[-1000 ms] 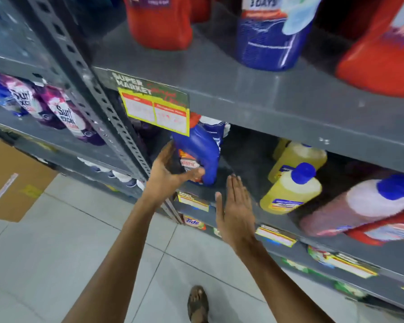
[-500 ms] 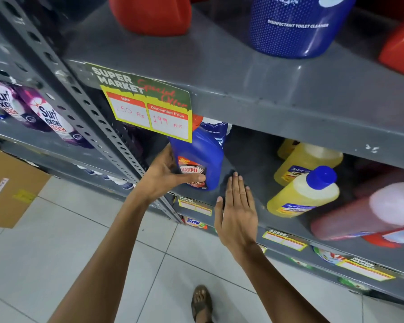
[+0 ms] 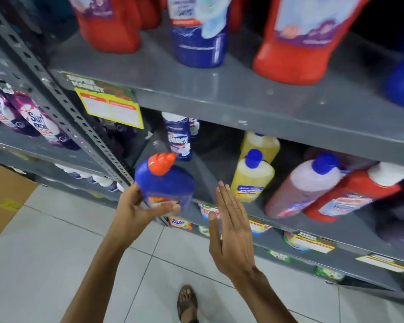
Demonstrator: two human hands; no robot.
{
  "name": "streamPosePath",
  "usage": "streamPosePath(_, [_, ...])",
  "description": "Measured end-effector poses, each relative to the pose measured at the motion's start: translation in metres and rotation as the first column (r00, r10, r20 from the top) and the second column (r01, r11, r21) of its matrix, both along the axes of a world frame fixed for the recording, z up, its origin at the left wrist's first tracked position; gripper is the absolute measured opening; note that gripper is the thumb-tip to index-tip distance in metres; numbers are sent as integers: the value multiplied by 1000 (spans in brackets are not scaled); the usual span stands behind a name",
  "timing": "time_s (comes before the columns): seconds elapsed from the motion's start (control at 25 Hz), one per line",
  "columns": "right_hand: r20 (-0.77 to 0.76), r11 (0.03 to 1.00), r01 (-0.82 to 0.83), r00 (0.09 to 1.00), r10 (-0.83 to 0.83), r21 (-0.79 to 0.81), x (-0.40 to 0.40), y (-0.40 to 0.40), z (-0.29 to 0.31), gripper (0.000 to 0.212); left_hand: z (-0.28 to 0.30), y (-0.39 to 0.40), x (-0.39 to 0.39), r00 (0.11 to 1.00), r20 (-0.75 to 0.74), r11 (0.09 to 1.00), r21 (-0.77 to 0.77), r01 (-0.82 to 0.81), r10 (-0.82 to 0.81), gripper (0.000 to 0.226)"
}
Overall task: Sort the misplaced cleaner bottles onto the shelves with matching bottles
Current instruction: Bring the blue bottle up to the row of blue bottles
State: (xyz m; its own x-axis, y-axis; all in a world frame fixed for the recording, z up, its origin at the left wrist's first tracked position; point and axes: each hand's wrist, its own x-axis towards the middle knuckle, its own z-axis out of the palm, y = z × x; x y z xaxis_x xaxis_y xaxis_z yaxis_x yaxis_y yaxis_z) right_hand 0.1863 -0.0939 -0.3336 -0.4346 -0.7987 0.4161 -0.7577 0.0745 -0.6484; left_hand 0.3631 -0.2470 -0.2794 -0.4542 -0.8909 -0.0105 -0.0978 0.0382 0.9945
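We hold the blue bottle with the orange cap in our left hand, thumb across its lower label and fingers wrapped behind its base, so the grip sits low and leaves the cap end free to lead. The bottle hangs in the air just in front of the middle shelf, tilted, its cap pointing up and toward the shelf, touching nothing but our hand. Our right hand is empty, its fingers straight and spread flat, hovering just right of the bottle near the shelf edge; we judge it stands ready to steady the bottle or guard the neighbours. Behind the bottle, deeper on the middle shelf, stands a blue and white bottle, and to the right of the blue bottle sit two yellow bottles with blue caps, then a pink bottle and a red bottle leaning over. Above the blue bottle, on the top shelf, red bottles flank a single dark blue bottle. A yellow price tag hangs from the top shelf's edge, above and left of the blue bottle. We judge the blue bottle is being carried clear of the middle shelf because it matches none of its yellow neighbours; where its matches stand we cannot tell for sure.
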Motion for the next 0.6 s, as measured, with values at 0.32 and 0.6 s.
streamPosePath(0.32, [-57, 896, 179, 974, -220, -406, -124, 161, 137, 45, 107, 157, -65, 999, -24, 995, -96, 24, -27, 83])
streamPosePath(0.6, [-65, 842, 364, 904, -422, -399, -252, 248, 230, 47, 251, 232, -212, 883, -323, 917, -321, 235, -339, 73])
